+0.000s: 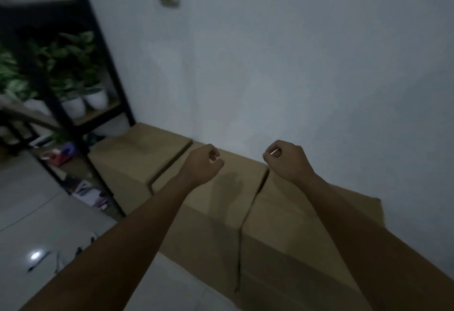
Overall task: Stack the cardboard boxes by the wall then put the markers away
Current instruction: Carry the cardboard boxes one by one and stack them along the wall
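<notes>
1. Three plain brown cardboard boxes sit in a row on the floor along the pale wall (294, 65): the far-left box (137, 156), the middle box (216, 202) and the near-right box (290, 232), sides touching or nearly so. None is on top of another yet, as far as I can see.
2. The left hand (202, 162) hangs above the middle box and the right hand (286, 161) above the seam to the near-right box, fingers loosely curled in, gripping nothing.
3. So the boxes lie straight below both hands, the row running diagonally away to the left; the left hand's nearer the far-left one.
4. Thin dark markers (39, 264) lie scattered on the pale tiled floor (36, 212) lower left, well apart from both hands.
5. A black metal shelf (98, 48) with potted plants (73, 84) stands past the far-left box.
</notes>
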